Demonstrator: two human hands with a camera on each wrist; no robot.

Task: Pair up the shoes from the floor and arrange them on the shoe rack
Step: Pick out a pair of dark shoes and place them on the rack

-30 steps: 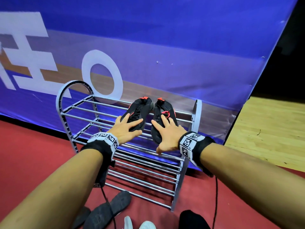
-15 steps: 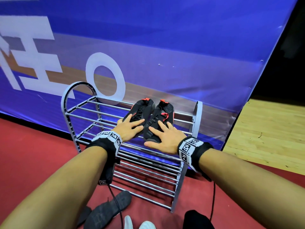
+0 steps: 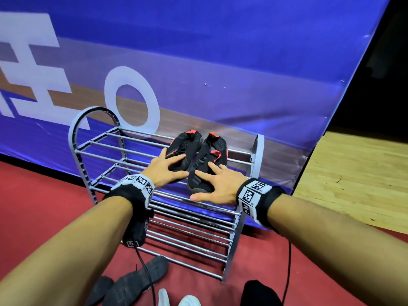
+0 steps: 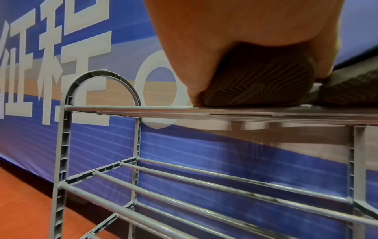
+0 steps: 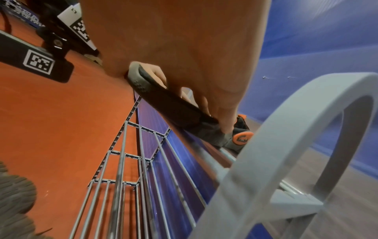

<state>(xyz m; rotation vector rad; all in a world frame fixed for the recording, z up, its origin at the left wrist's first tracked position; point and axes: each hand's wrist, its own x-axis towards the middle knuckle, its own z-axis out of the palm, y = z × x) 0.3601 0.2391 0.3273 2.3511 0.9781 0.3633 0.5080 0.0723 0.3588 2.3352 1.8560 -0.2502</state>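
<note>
A pair of black shoes with red trim lies on the right part of the top shelf of the grey shoe rack [image 3: 95, 149], heels toward the banner. The left shoe [image 3: 187, 146] and the right shoe [image 3: 217, 146] touch side by side. My left hand [image 3: 167, 167] rests flat on the left shoe's toe with its fingers spread. My right hand [image 3: 218, 184] presses on the right shoe's toe in the same way. The left wrist view shows the shoe's ribbed toe [image 4: 261, 80] under my palm, on the top bars [image 4: 122, 109]. The right wrist view shows the right shoe [image 5: 175, 106] under my fingers.
A blue banner [image 3: 220, 51] stands right behind the rack. On the red floor [image 3: 33, 206] by my feet lie dark flat shoes or insoles [image 3: 136, 281], white shoe tips [image 3: 189, 301] and a black item [image 3: 262, 292]. Wooden flooring [image 3: 353, 184] lies to the right. The lower shelves hold nothing.
The two shoes, apart a second ago, now lie pressed together. My right hand slid the right shoe's toe leftward; both hands stay on the toes.
</note>
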